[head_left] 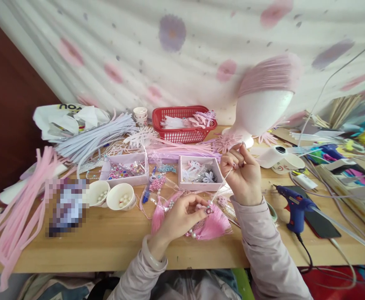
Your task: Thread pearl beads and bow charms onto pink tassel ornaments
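My left hand (182, 216) is closed in a pinch on a pink tassel (212, 227) with small pearl beads, low over the wooden table (107, 241). My right hand (243, 173) is raised above it, fingers pinched on a thin clear thread (224, 181) that runs down to the tassel. Just behind the hands sits a pink tray (201, 173) of small white and dark flower pieces.
A blue glue gun (291, 204) lies right of my right arm, cord trailing off the edge. A white foam head (263, 108) with pink strips, a red basket (182, 123), two cups of pearls (121, 196), a bead tray (127, 168) and pink pipe cleaners (22, 196) crowd the table.
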